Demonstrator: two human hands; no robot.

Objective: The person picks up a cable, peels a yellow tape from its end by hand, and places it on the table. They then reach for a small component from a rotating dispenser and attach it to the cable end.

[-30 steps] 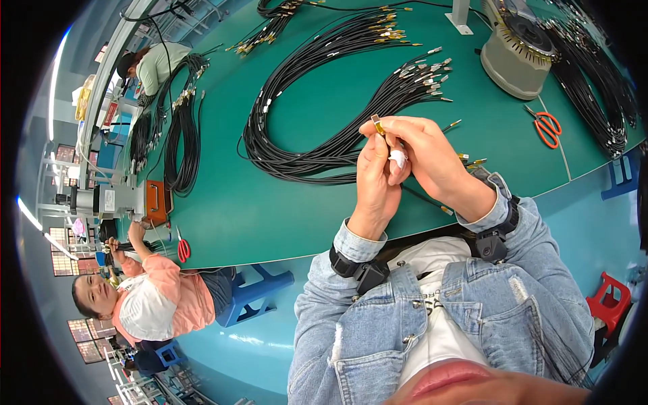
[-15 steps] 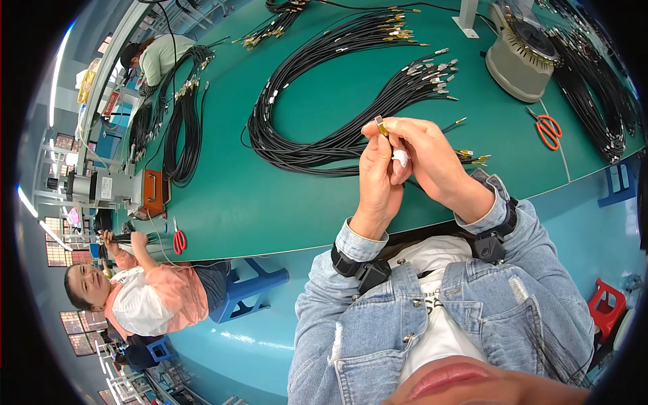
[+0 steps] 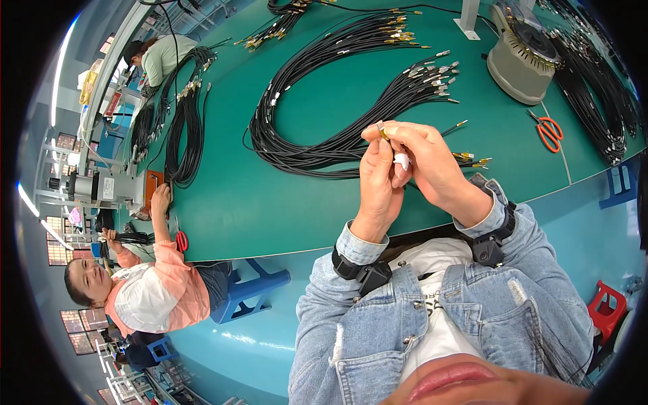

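In front of my chest, above the green table, my left hand (image 3: 378,189) and my right hand (image 3: 435,158) are brought together. Their fingertips pinch a small metal-ended cable connector (image 3: 383,131), silver and yellowish, which points up and away from me. Most of its cable is hidden by the fingers. A small white piece (image 3: 401,160), perhaps a wrap or a tag, shows between the two hands. Just beyond them lies a big looped bundle of black cables (image 3: 287,108), with silver and yellow connectors fanned out at its ends.
Orange-handled scissors (image 3: 549,133) and a grey machine with a round dial top (image 3: 523,64) stand right on the green table (image 3: 236,209). More black cables (image 3: 597,94) lie far right. At left, a co-worker (image 3: 158,290) sits by another cable coil (image 3: 183,131) and red scissors (image 3: 181,241).
My hands stay nearly still around the connector, with only slight finger movement. The co-worker at left has reached one hand forward to the orange box.
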